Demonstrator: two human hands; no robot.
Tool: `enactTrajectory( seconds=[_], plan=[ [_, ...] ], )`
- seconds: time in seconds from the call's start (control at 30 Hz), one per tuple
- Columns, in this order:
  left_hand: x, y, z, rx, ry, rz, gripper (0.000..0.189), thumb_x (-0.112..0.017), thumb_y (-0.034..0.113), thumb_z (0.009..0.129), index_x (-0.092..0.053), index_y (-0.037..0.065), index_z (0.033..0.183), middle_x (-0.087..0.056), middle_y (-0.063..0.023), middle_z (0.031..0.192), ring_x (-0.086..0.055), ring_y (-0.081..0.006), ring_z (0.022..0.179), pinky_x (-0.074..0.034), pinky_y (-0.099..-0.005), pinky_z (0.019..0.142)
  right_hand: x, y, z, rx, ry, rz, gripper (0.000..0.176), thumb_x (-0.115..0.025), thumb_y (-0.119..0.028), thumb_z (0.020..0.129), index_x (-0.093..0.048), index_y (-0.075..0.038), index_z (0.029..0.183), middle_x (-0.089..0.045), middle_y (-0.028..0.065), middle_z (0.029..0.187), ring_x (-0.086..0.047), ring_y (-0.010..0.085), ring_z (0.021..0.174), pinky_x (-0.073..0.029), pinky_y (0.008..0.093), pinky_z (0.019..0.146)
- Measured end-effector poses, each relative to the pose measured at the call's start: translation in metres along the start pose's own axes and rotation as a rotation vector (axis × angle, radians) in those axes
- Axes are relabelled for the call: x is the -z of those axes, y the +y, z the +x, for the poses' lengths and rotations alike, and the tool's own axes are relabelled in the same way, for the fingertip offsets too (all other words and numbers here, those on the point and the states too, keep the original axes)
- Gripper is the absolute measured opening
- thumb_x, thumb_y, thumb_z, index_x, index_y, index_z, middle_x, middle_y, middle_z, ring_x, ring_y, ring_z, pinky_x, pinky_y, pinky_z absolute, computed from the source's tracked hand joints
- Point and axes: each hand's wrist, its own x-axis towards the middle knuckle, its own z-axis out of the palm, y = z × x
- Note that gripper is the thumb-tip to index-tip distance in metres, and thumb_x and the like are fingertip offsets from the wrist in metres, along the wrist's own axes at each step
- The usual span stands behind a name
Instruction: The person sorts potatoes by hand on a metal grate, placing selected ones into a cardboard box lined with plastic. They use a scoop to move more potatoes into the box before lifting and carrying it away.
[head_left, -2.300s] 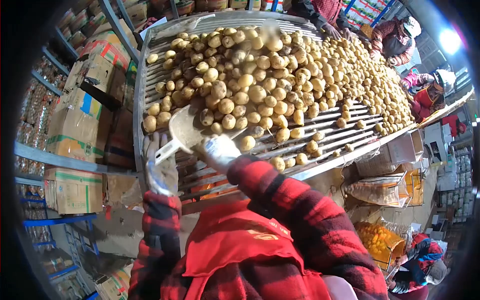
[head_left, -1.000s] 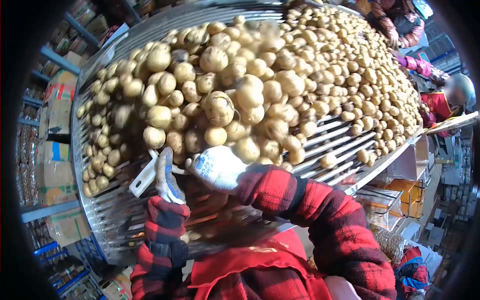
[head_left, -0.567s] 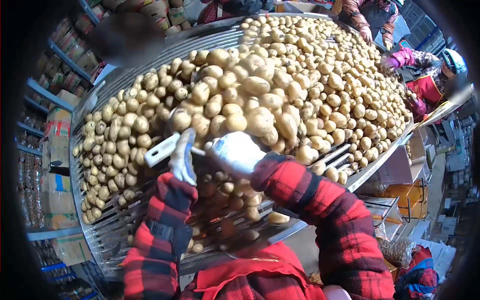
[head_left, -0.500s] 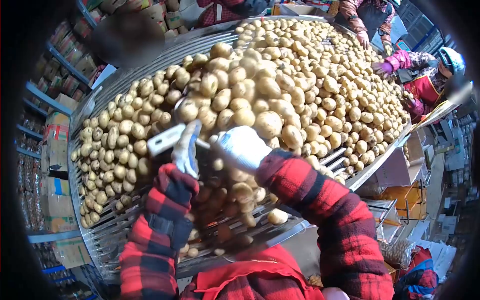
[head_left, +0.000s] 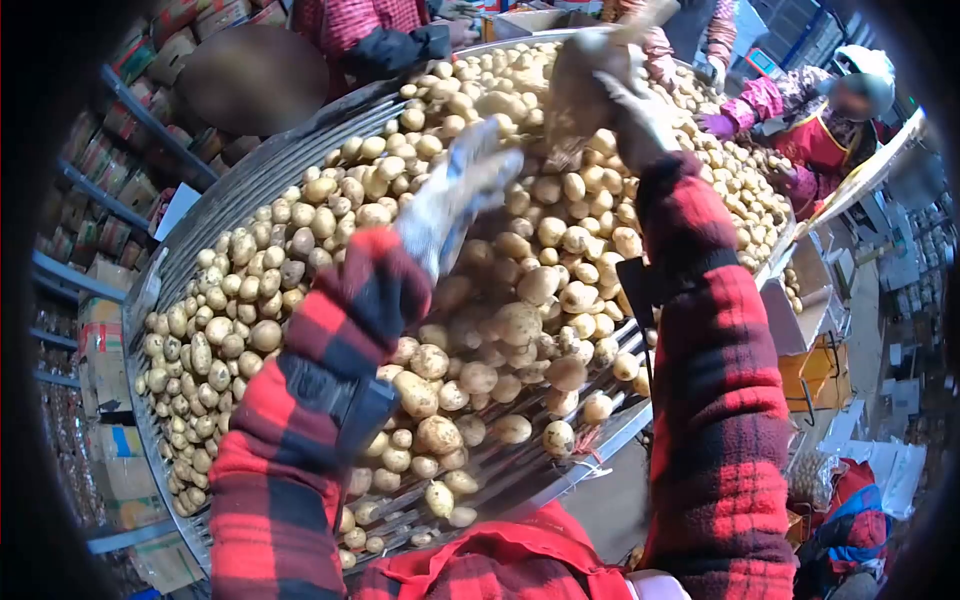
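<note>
Small yellow potatoes (head_left: 515,325) lie heaped over a slatted metal sorting table (head_left: 365,115). My left hand (head_left: 455,195), in a whitish glove, is over the heap with its fingers stretched out and nothing in them. Farther out on the right, my gloved right hand (head_left: 640,115) is against a brownish, motion-blurred object (head_left: 580,100), gripping its near side; its kind is too smeared to make out. A pale bar-like part sticks up beyond it. Shadowed potatoes beneath my arms look blurred, some perhaps still rolling.
Across the table are people with gloved hands at the potatoes, one in a pink sleeve (head_left: 755,100). Stacked cartons on blue racks (head_left: 155,120) line the left. A cardboard box (head_left: 800,310) stands by the right edge. Pinkish string (head_left: 590,440) hangs at the near rim.
Both hands have moved away from me, the right one up and to the right. My left hand has let go of a white handle-like piece. Potatoes have spread toward the near edge.
</note>
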Motion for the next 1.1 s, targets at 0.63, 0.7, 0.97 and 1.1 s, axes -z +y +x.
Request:
enactTrajectory(
  seconds=[0.63,0.7,0.97,1.1],
  plan=[
    [0.089,-0.032,-0.530,-0.398,1.394,-0.465,0.034,-0.061,0.026,0.103,-0.063,0.006,0.130,-0.068,-0.0074,0.120,-0.065,-0.0196,0.111,-0.053,-0.0388,0.099,-0.421,-0.059,-0.424,1.047,-1.131,-0.732,0.039,-0.064,-0.020,0.083,-0.066,-0.005,0.120,-0.062,0.0159,0.130,-0.058,0.0342,0.124,-0.043,0.0556,0.110],
    [0.108,-0.027,-0.618,-0.405,1.519,-0.317,0.038,-0.061,0.026,0.102,-0.063,0.005,0.133,-0.069,-0.0084,0.123,-0.063,-0.0210,0.117,-0.048,-0.0401,0.107,-0.461,-0.047,-0.461,0.967,-1.240,-0.783,0.035,-0.062,-0.020,0.087,-0.067,-0.005,0.119,-0.065,0.0158,0.124,-0.064,0.0340,0.113,-0.052,0.0541,0.100],
    [0.160,0.012,-0.867,0.109,1.739,0.095,0.044,-0.070,0.030,0.092,-0.063,0.010,0.131,-0.069,-0.0056,0.114,-0.065,-0.0210,0.106,-0.051,-0.0390,0.096,-0.601,-0.061,-0.636,0.745,-1.730,-0.506,0.031,-0.046,-0.021,0.106,-0.060,-0.005,0.128,-0.068,0.0219,0.113,-0.073,0.0357,0.094,-0.059,0.0474,0.073],
    [0.200,-0.027,-0.856,0.194,1.773,-0.137,0.041,-0.070,0.030,0.092,-0.063,0.011,0.128,-0.067,-0.0046,0.117,-0.063,-0.0197,0.107,-0.049,-0.0373,0.095,-0.591,-0.039,-0.630,0.726,-1.604,-0.621,0.023,-0.058,-0.015,0.094,-0.069,-0.005,0.112,-0.072,0.0153,0.100,-0.074,0.0303,0.089,-0.058,0.0469,0.068]
  ],
)
